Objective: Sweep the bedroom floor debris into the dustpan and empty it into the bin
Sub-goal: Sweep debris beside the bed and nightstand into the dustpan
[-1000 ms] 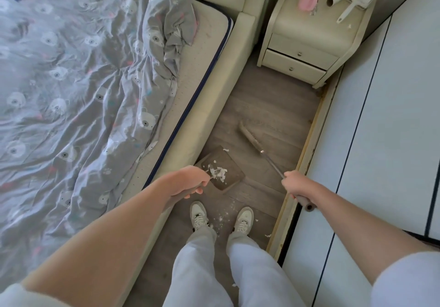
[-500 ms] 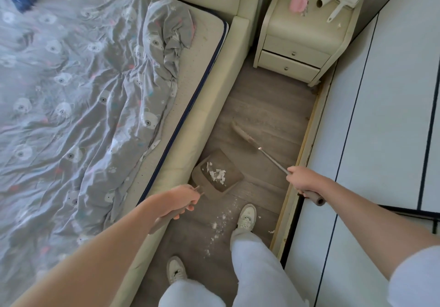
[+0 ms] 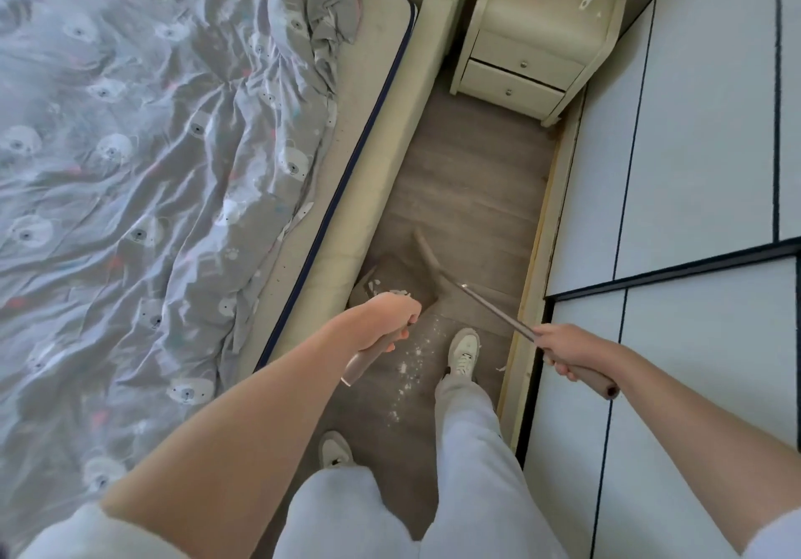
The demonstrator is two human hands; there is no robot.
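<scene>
A brown dustpan (image 3: 396, 274) sits low over the wood floor beside the bed base, with white scraps at its near edge. My left hand (image 3: 385, 320) grips its long handle, which sticks out behind my fist, and hides part of the pan. My right hand (image 3: 568, 348) grips the brown end of the broom handle (image 3: 494, 309). The broom head (image 3: 427, 253) lies against the pan's right side. White debris (image 3: 411, 363) is strewn on the floor between the pan and my feet. No bin is in view.
A bed with a grey bear-print duvet (image 3: 151, 168) fills the left. A cream nightstand (image 3: 537, 47) stands at the far end of the narrow floor strip. White wardrobe doors (image 3: 693, 168) line the right, above a wooden sill (image 3: 531, 281).
I have stepped back, my left foot now behind the right. The dustpan and broom came back toward me, the broom head closing on the pan. A trail of white scraps now shows on the floor.
</scene>
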